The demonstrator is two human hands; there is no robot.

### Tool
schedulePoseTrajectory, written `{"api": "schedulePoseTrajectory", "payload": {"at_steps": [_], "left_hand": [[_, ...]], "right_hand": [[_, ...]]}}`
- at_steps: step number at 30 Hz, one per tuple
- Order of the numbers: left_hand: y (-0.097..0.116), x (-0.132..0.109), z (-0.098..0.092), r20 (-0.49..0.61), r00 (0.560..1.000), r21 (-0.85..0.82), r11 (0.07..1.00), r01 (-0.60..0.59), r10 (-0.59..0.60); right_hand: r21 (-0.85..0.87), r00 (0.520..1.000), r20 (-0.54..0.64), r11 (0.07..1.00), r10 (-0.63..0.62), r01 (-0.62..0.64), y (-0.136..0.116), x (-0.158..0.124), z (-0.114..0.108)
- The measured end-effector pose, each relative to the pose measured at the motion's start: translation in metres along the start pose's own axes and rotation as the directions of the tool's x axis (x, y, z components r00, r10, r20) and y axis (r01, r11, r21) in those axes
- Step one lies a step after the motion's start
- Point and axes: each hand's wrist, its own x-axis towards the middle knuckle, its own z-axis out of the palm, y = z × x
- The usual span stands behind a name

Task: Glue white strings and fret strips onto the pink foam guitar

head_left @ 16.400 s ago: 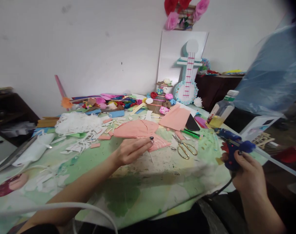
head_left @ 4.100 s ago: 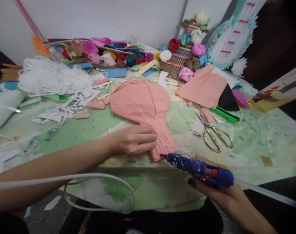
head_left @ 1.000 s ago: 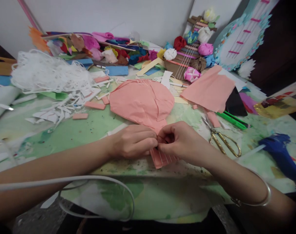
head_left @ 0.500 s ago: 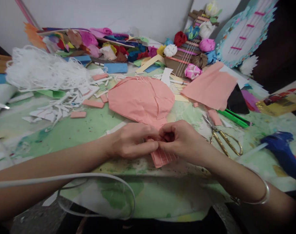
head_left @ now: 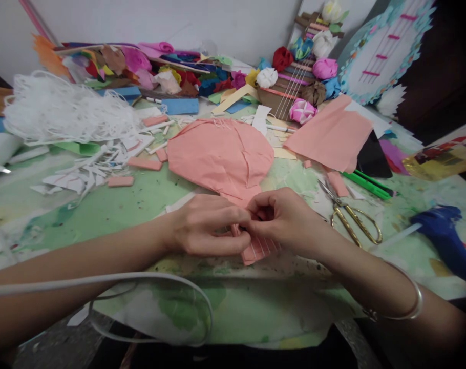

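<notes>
A salmon-pink, paper-covered craft instrument [head_left: 221, 151] lies on the table, its rounded body away from me and its narrow neck [head_left: 258, 253] towards me. White strings run along the end of the neck. Over the neck, my left hand [head_left: 208, 225] is closed, its thumb and fingers meeting beside the right hand's fingertips. From the other side, my right hand [head_left: 281, 218] pinches at the same spot with curled fingers. Whatever is between the fingertips is too small and hidden to make out. The middle of the neck is covered by both hands.
Gold-handled scissors [head_left: 352, 218], a green cutter [head_left: 371, 185] and a blue glue gun [head_left: 444, 230] lie right. A tangle of white string [head_left: 67, 110] and paper scraps [head_left: 75, 177] are left. A white cable [head_left: 152, 277] loops in front. Decorated paper instruments [head_left: 290, 92] stand behind.
My left thumb and fingers have shifted slightly at the neck, the thumb now more bent. The right hand keeps its pinch almost in place. The view has moved slightly.
</notes>
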Motion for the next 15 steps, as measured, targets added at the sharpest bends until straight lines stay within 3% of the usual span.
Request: {"api": "schedulePoseTrajectory", "payload": {"at_steps": [8, 11, 13, 15], "left_hand": [[-0.002, -0.003, -0.001, 0.057, 0.998, -0.03, 1.0, 0.007, -0.005], [-0.005, -0.005, -0.003, 0.069, 0.995, 0.036, 0.997, -0.07, 0.067], [-0.007, -0.008, -0.004, 0.078, 0.99, 0.101, 0.987, -0.124, 0.117], [-0.008, -0.011, -0.004, 0.096, 0.99, 0.124, 0.985, -0.12, 0.108]], "right_hand": [[0.002, 0.999, -0.046, 1.0, -0.02, 0.02, 0.007, 0.006, 0.004], [0.005, 0.989, -0.13, 0.997, -0.071, 0.072, 0.0, -0.002, 0.003], [-0.039, 0.947, -0.272, 0.986, -0.169, 0.164, -0.008, -0.02, -0.001], [-0.152, 0.856, -0.394, 0.942, -0.334, 0.298, -0.013, -0.047, -0.003]]}}
